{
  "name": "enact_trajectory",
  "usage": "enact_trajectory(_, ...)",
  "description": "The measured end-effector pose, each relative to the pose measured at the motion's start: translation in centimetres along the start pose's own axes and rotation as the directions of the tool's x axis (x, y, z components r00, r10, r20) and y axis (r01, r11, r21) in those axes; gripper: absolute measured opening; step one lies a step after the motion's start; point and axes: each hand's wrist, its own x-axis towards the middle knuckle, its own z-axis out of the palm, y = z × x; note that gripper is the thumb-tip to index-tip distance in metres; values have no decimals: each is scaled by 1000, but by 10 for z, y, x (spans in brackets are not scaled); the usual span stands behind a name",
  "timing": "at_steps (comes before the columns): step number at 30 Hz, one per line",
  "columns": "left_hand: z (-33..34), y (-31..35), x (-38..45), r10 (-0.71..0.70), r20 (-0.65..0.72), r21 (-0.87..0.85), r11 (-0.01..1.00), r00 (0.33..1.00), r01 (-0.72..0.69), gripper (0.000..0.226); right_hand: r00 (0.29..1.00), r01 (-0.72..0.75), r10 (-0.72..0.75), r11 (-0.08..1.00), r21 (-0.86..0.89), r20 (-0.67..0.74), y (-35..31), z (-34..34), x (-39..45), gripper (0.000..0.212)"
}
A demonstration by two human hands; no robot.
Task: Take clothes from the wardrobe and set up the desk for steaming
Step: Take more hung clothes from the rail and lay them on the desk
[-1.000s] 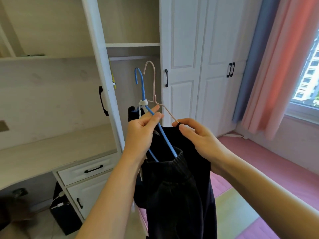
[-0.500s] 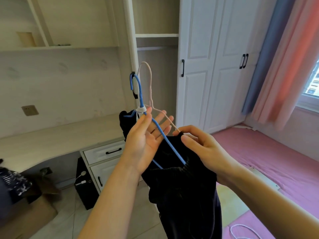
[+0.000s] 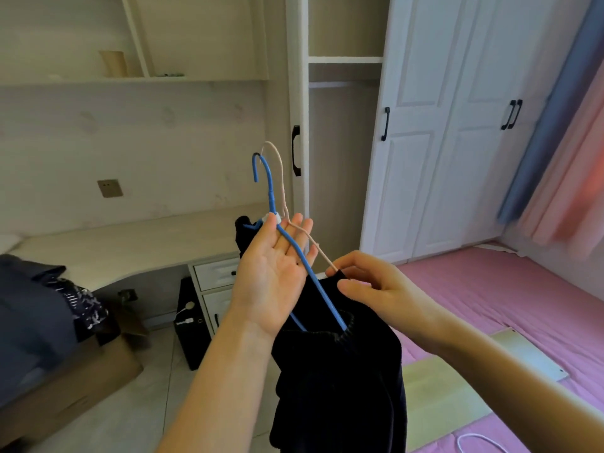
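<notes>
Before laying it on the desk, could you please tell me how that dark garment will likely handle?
The dark knit garment hangs limp from the blue wire hanger, so it is probably floppy. Its thick folds suggest some weight; it would likely bunch.

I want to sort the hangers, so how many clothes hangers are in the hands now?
2. The blue hanger lies across the open left hand. The pale pink hanger sits just behind it, its arm pinched by the right hand. Dark clothes could hide more.
</notes>
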Motion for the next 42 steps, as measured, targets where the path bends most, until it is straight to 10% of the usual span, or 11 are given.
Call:
enact_trajectory(7,-18,-14,14,98,-142,102,991,985,-84,30,978,-86,131,962,-259,161,-10,-2,49,29)
enact_trajectory(17,-53,-10,31,232,-310,298,945,922,-137,47,937,187,3,840,-510,348,20,43,104,25)
enact_trajectory(42,-97,57,7,575,-570,414,818,587,-400,48,789,566,-292,688,-455,540,9,132,205,26)
